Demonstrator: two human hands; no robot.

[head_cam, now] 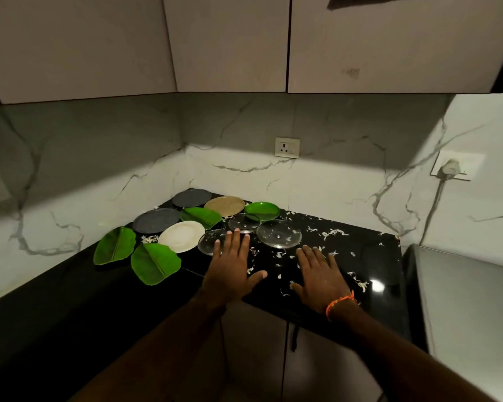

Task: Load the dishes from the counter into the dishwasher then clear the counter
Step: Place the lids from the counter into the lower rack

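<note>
Several plates lie on the black counter [369, 256]: two grey plates [156, 220] [191, 197], a tan plate [224, 205], a white plate [181, 236], a round green plate [262, 211], three leaf-shaped green plates [115, 245] [155, 263] [201, 216] and three clear glass plates [278, 234] [244, 222] [209, 241]. My left hand [231, 268] lies flat, fingers straight, its fingertips over the nearest glass plate. Flat on the counter to the right rests my right hand [321, 275], holding nothing.
White scraps [331, 234] are scattered over the counter's right part. Marble backsplash walls meet in a corner behind the plates, with a socket [287, 147] and a plugged-in outlet [450, 169]. Upper cabinets hang overhead. A grey appliance [462, 300] stands at the right; cabinet doors lie below.
</note>
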